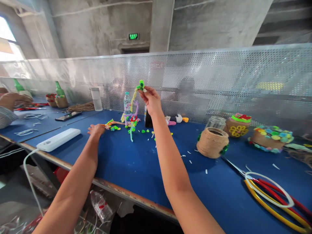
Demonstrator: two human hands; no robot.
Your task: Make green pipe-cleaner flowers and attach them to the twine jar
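Observation:
My right hand (153, 101) is raised over the table, its fingertips pinched on a colourful pipe-cleaner strand (134, 97). Bright green curls form its top, and a yellow twisted length hangs below. Purple, red and turquoise pieces show lower down; whether they are all joined I cannot tell. My left hand (96, 129) rests low over the table at the left, fingers spread. Beside it lies a small heap of orange and green pipe-cleaner pieces (113, 124), touching or nearly touching the hand. Behind the strand stands a water bottle with a turquoise cap (126, 101).
At right are a twine-wrapped jar (212, 143), a clear glass jar (215, 123), decorated pots (237, 126) and scissors (240, 170) with coloured handles. A white power bank (58, 139) with a cable lies left. A perforated metal screen (214, 81) borders the back. Another person's hand (14, 99) is far left.

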